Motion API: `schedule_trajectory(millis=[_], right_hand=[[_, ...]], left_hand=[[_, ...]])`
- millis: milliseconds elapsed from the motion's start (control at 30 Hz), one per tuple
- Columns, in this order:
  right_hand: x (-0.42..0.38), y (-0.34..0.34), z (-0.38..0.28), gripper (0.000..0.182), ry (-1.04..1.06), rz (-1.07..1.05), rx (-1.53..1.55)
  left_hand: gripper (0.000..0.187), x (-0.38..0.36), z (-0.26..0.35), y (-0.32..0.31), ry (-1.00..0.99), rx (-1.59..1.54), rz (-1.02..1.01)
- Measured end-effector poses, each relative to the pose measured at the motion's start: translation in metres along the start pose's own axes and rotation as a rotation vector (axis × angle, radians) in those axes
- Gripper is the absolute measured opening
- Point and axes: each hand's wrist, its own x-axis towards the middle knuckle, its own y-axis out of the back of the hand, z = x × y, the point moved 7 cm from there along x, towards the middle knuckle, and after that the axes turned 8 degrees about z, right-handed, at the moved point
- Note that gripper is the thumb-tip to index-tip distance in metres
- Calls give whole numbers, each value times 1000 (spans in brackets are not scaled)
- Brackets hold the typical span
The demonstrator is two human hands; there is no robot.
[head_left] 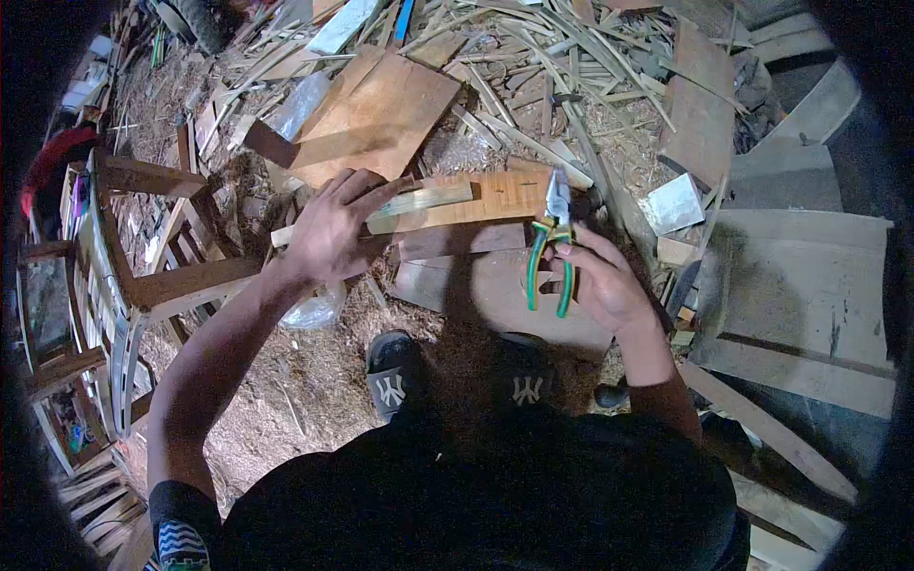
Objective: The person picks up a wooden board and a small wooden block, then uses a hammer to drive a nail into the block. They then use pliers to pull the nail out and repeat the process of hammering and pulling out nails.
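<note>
In my right hand (605,281) is a pair of combination pliers (558,200) with green and yellow handles. The metal jaws point up and away from me, over the right end of a light wooden board (519,195). My left hand (335,228) grips a short pale wooden strip (428,198), which lies along that board. Its fingers wrap over the strip's left part and hide it. Beneath the light board are darker wooden pieces (462,240).
A wooden chair frame (190,285) stands at the left. Scrap sticks (533,48) and a large plywood piece (381,105) lie ahead on the sawdust-covered floor. Wooden panels (800,285) lean at the right. A foil-like silver block (674,204) sits beyond my right hand. My sandalled feet (392,371) are below.
</note>
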Motion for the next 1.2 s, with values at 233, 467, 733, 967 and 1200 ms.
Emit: schedule_trajectory(millis=[233,467,733,967,1200], right_hand=[[-1,0,3,30,62,173,-218],[-5,-2,-10,29,332,348,-580],[-11,-11,-11,36,596,458,-768],[-20,-32,-17,39,828,466,-796],[-25,-33,-10,40,891,507,-897]], left_hand=[[99,-4,-2,-4,-27,7,-58],[87,-5,-3,-3,39,-6,-40],[75,2,1,1,56,27,-11],[83,2,-1,-3,65,-3,11],[74,0,6,-3,142,-7,-23]])
